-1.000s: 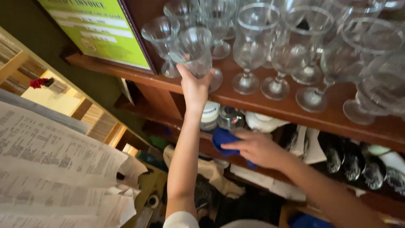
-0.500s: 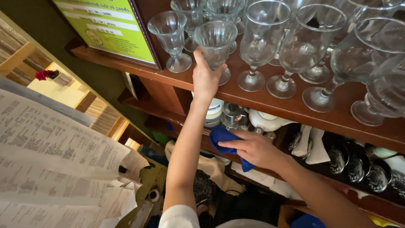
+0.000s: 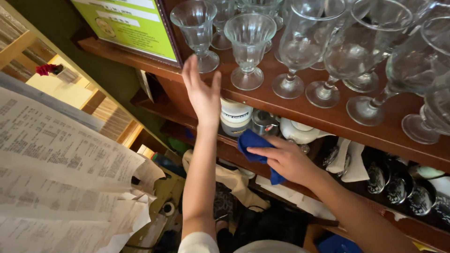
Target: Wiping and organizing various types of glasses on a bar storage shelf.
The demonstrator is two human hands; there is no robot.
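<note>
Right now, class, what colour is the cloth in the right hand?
Blue: the cloth in the right hand, clearest in the head view.

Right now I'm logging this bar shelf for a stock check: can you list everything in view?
Footed dessert glasses: two, clear, upright at the left of the top wooden shelf.
Stemmed wine glasses: several, clear, crowded to the right on that shelf; exact count unclear.
Framed sign: one, green, leaning at the shelf's left end.
Jar: one, white, lower shelf.
Paper slips: a stack, white, printed, lower left.
Cloth: one, blue, under the right hand.
Left hand: open, empty, just below the glasses.
Right hand: fingers pressing the cloth.
</note>
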